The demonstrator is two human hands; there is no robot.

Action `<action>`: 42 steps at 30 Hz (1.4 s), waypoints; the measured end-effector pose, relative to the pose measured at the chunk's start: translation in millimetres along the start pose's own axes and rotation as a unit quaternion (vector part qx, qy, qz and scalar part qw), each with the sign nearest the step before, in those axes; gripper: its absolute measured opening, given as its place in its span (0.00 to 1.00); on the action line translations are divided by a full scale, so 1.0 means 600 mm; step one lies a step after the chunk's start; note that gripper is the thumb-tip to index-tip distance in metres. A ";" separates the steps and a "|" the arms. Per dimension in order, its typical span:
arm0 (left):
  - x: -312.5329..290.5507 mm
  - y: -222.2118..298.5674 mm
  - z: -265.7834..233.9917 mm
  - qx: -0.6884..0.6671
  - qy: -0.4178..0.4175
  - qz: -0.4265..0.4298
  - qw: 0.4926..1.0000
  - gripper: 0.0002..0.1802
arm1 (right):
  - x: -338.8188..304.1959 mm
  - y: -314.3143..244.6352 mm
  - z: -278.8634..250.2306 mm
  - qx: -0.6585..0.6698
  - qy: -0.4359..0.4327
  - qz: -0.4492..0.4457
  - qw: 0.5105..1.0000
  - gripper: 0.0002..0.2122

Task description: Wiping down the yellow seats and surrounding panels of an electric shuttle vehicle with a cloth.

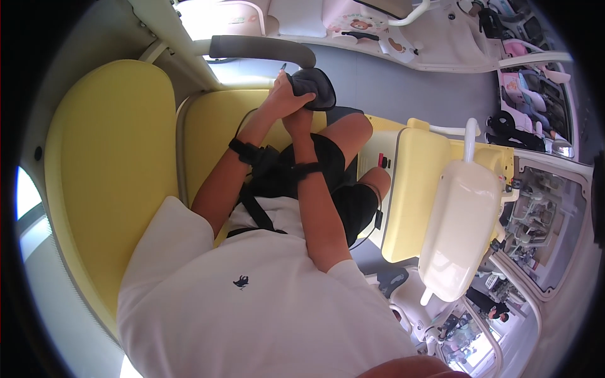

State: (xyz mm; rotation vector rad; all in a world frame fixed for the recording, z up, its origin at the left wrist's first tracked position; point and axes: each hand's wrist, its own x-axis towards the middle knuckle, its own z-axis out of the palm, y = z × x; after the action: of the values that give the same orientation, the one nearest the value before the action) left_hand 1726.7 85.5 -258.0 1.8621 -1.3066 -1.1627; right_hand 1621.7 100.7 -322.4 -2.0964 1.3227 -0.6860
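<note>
My left hand (285, 101) is closed at the near left edge of a dark grey, rounded, cloth-like piece (319, 89), its thumb lying across the near side. A thin tip (283, 66), pale and dark, sticks up past the fingers of this hand; I cannot make out what it belongs to. My right hand (299, 118) sits just below, partly behind the left, close against the same grey piece. Its fingers are hidden. Both forearms carry black straps, the left one with a small black box (265, 159).
I sit on a yellow seat (220, 132) beside a tall yellow backrest (113, 151). A grey padded armrest (261, 50) lies just beyond my hands. To the right are a yellow cushion (416, 195) and a cream rounded panel (460, 227). A distant person (488, 305) is at lower right.
</note>
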 end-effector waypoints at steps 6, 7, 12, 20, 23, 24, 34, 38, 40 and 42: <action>0.022 0.022 -0.017 -0.189 -0.006 0.007 0.982 0.37 | 0.043 -0.077 -0.077 0.139 0.171 0.099 0.970 0.43; 0.024 0.024 -0.028 -0.257 0.058 0.036 0.964 0.35 | 0.047 -0.102 -0.089 0.106 0.242 0.046 0.963 0.49; 0.033 0.027 0.007 -0.422 0.175 0.078 0.886 0.37 | 0.089 -0.117 -0.131 0.061 0.244 0.045 0.967 0.50; 0.053 0.005 -0.007 -0.307 0.022 0.068 0.949 0.31 | 0.114 0.003 -0.097 0.181 0.062 0.109 0.976 0.37; 0.084 -0.015 0.001 -0.243 -0.067 0.039 0.967 0.28 | 0.119 0.038 -0.073 0.138 0.029 0.199 0.970 0.35; 0.094 -0.039 0.005 -0.224 -0.073 0.026 0.972 0.28 | 0.114 0.041 -0.060 0.158 0.029 0.212 0.964 0.35; 0.150 -0.099 0.046 -0.002 -0.145 0.043 0.988 0.24 | 0.102 0.127 -0.026 0.238 -0.044 0.228 0.943 0.40; 0.186 -0.107 0.027 0.198 -0.203 0.113 0.952 0.22 | 0.101 0.136 -0.019 0.205 -0.005 0.192 0.960 0.33; 0.206 -0.126 0.018 0.255 -0.209 0.144 0.933 0.21 | 0.104 0.129 -0.020 0.227 0.018 0.172 0.959 0.33; 0.204 -0.130 0.012 0.252 -0.216 0.105 0.937 0.21 | 0.114 0.114 -0.040 0.186 -0.096 0.224 0.952 0.45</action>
State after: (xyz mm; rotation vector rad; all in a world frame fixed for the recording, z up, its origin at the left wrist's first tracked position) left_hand 1771.2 -1.6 -365.5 1.7859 -2.1649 -1.2465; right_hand 1588.5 9.2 -344.5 -1.4550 1.3694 -0.4745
